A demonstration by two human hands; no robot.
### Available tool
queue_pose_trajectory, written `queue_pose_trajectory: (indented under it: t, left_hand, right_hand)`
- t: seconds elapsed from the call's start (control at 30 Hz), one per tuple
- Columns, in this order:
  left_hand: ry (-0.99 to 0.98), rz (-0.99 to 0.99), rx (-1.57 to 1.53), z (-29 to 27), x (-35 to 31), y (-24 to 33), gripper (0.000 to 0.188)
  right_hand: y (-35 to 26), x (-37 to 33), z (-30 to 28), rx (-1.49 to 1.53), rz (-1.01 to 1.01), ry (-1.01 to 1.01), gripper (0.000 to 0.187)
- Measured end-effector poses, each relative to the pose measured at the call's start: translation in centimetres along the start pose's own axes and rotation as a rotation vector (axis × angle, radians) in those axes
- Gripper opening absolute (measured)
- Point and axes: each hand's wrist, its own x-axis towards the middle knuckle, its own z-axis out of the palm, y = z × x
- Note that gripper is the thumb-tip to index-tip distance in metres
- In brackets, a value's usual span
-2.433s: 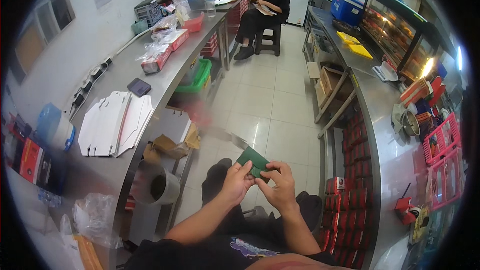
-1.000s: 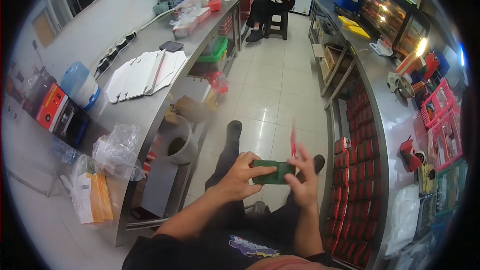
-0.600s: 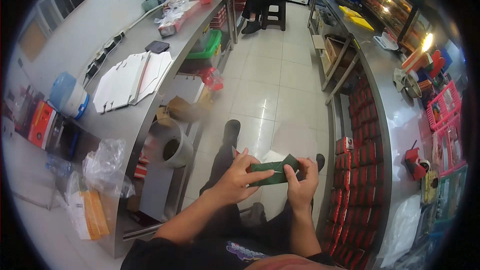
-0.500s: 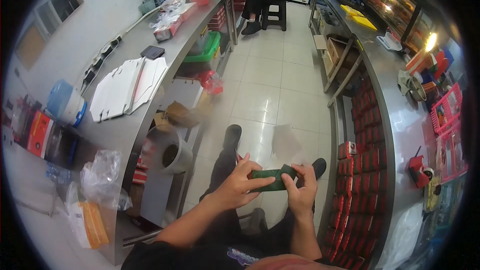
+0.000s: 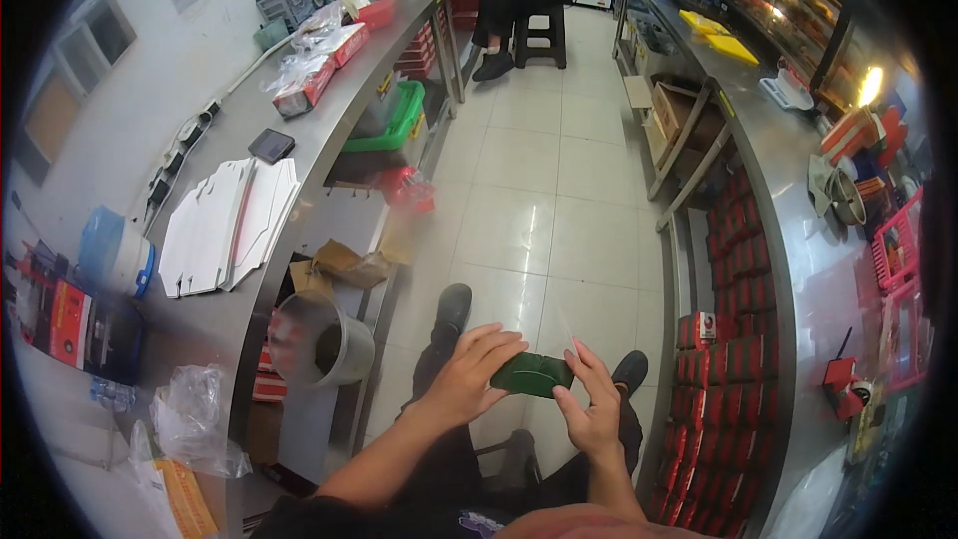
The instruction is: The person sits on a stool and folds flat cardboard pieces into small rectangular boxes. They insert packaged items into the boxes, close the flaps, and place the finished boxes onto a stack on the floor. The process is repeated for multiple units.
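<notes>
Between my two hands, above my lap, is a small dark green carton (image 5: 531,376) with a lighter curved line across it. It looks flattish; what lies on its underside is hidden. My left hand (image 5: 471,371) grips its left end, fingers over the top edge and thumb below. At the right end my right hand (image 5: 591,403) pinches it, thumb near the lower corner and fingers at the upper one.
White flat cardboard sheets (image 5: 205,225) and a black phone-like device (image 5: 271,146) lie on the left steel counter. A clear bucket (image 5: 344,339) is below it. Red-and-green boxes (image 5: 733,384) fill the right lower shelf. A person (image 5: 514,10) sits on a stool (image 5: 540,37) ahead.
A raised flap at the carton's right end now lies flatter, and its broad green face shows more. My right thumb has moved down to its lower corner. The view has shifted slightly.
</notes>
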Motion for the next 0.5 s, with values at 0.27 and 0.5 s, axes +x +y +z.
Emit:
queue_pose_trajectory:
  t: [0.27, 0.5]
  left_hand:
    - [0.171, 0.103, -0.102, -2.7, 2.7, -0.4, 0.065]
    - [0.106, 0.256, -0.118, -4.6, 2.4, 0.3, 0.064]
  right_hand:
    - [2.2, 2.0, -3.0, 0.513, 0.261, 0.333, 0.036]
    - [11.3, 1.2, -9.1, 1.125, 0.746, 0.021, 0.071]
